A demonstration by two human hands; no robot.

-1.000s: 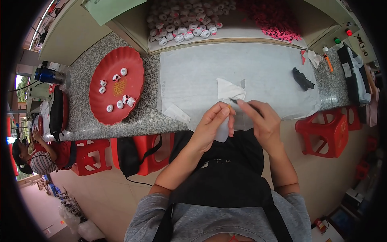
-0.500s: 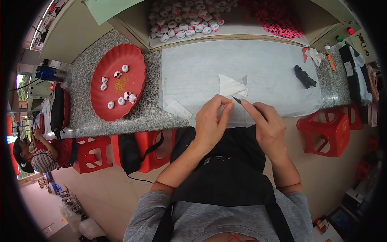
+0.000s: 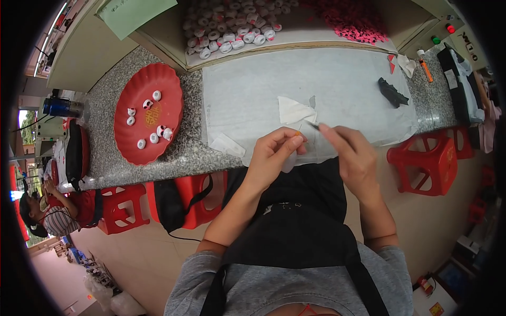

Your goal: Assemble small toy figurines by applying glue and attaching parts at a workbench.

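Observation:
My left hand (image 3: 275, 154) is closed in a pinch around a small orange piece (image 3: 299, 134) with a thin point sticking up from it. Just to the right, my right hand (image 3: 354, 158) grips a slim dark pointed tool (image 3: 312, 125), its exact kind too small to make out. The tool's tip stands apart from the orange piece, near the lower edge of a crumpled white cloth (image 3: 295, 109). Both hands are above the near edge of a white sheet (image 3: 247, 87) spread over the worktop.
A red scalloped tray (image 3: 126, 138) with several small white pieces stands left on the speckled counter (image 3: 192, 142). Behind lies a shelf with heaps of white rounded parts (image 3: 232, 37) and pink parts (image 3: 358, 26). A black crumpled piece (image 3: 392, 94) and an orange marker (image 3: 426, 67) lie right.
My right hand has drawn back from the left, taking the dark tool's tip away from the orange piece. My left hand keeps its pinch. The whole view has shifted slightly.

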